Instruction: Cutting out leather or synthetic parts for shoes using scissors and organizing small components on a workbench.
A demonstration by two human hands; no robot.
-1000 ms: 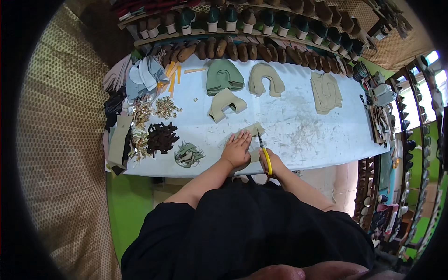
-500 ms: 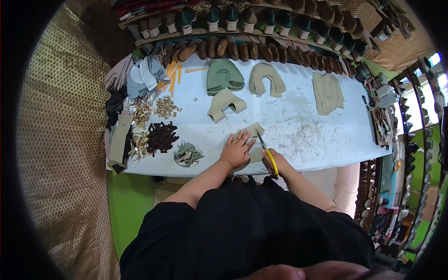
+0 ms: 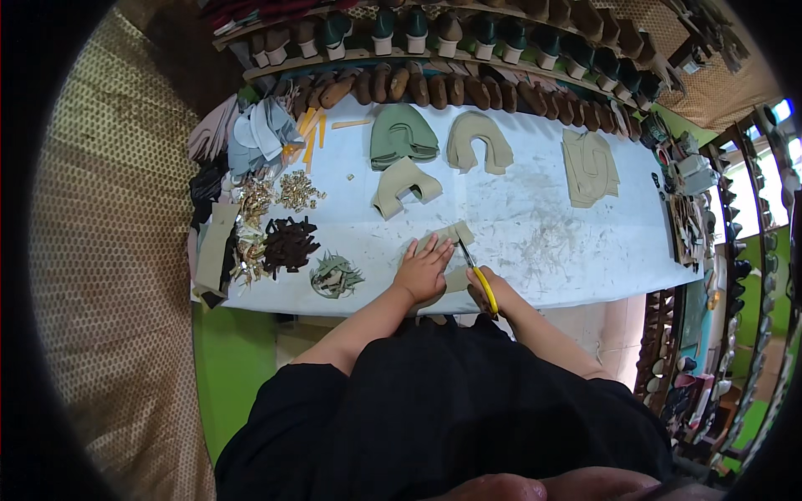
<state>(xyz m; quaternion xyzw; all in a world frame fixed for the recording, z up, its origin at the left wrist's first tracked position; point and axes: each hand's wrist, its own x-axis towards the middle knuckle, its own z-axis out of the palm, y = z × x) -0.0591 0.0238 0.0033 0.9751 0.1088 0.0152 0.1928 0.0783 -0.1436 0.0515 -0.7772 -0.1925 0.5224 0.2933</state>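
The beige piece point(image 3: 457, 232) lies near the front edge of the counter point(image 3: 543, 259), partly under the left hand point(image 3: 423, 270), spread flat. The right hand point(image 3: 500, 290) is closed round the scissors point(image 3: 479, 274), blade tips at the piece's right side. Beyond sits a green stack point(image 3: 393, 152); leftward, green scraps point(image 3: 336, 276) and brown scraps point(image 3: 289, 245).

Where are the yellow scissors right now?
In the head view, just right of the middle, the yellow-handled scissors are in the person's right hand, beside the left hand, pointing up toward a beige piece.
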